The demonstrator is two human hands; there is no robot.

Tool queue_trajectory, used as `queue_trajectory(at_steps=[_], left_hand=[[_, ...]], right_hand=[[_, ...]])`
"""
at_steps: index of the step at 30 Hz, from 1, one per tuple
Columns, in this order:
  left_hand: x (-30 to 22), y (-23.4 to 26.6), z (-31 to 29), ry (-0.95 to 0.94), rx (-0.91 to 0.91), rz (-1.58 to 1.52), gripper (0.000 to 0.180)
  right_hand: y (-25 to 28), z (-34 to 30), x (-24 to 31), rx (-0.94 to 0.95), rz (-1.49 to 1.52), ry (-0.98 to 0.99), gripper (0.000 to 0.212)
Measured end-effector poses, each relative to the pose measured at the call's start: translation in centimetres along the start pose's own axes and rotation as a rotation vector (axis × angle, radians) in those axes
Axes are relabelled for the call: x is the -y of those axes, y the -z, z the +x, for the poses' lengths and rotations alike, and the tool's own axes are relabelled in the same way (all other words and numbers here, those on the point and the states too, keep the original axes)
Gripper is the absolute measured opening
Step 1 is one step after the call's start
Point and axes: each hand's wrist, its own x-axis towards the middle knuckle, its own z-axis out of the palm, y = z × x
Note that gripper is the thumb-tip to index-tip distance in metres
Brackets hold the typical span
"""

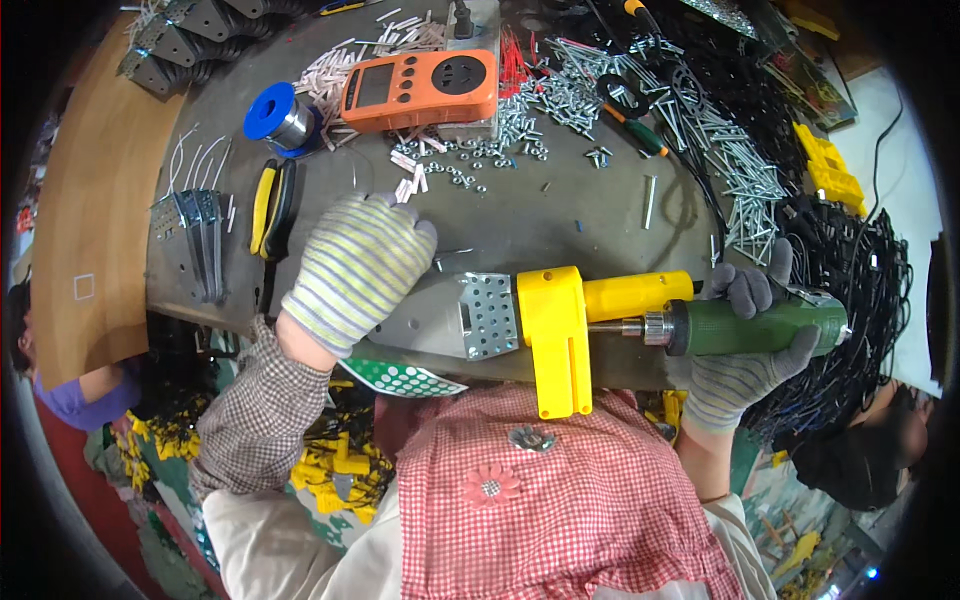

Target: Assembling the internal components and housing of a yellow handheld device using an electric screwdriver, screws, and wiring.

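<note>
My left hand (365, 262), in a striped glove, is closed over the left end of a yellow-handled tool (552, 340). The tool's grey metal plate (425, 318) runs out from under that hand to a perforated silver part (491, 317) and the yellow plastic housing. How the fingers meet the plate is hidden. In my right hand (740, 370), also gloved, is a green electric screwdriver (750, 327) lying level. Its bit (615, 327) points left and reaches the side of the housing, just below the yellow handle (640, 296).
Beyond my left hand lie yellow-black pliers (276, 212), a solder spool (285, 118) and an orange meter (420, 92). Loose screws (560, 90) and nuts (470, 180) spread farther back. Metal plates with wires (195, 235) sit left; black cables (840, 260) pile right. Other people appear at both sides.
</note>
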Motion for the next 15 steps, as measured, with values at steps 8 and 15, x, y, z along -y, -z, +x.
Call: queue_trajectory(at_steps=[8, 15], left_hand=[[-1.8, -0.1, 0.1, 0.215, -0.347, -0.262, 0.026], [-9.4, -1.4, -3.0, 0.208, -0.5, -0.741, 0.019]], right_hand=[[0.4, -0.1, 0.3, 0.082, -0.009, 0.005, 0.081], [0.8, 0.7, -0.2, 0.167, 0.183, -0.091, 0.06]])
